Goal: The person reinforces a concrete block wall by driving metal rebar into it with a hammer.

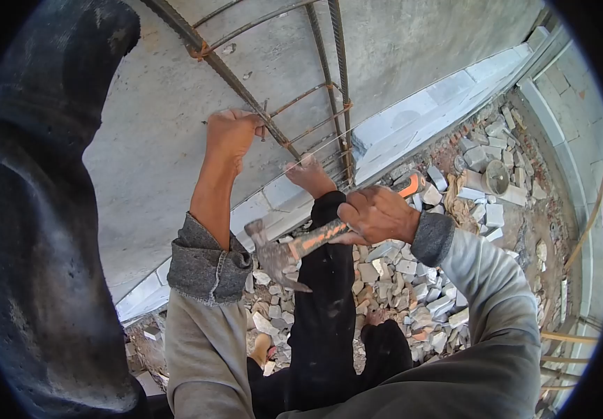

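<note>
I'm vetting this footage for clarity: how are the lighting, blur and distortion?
Head view: soft light, with no hard-edged shadows on the grey wall; head view: no strong glare or obvious motion blur on the hammer in the right hand; head view: wide-angle look, with black rounded borders.

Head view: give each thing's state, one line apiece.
Steel claw hammer with orange-marked handle: gripped in right hand.
Thin dark metal nail: seemingly pinched by fingers of left hand.
Rusty ribbed steel bars: wired together.
Grey cloth left cuff: turned up.
Broken grey and white blocks: loose, heaped.
</note>
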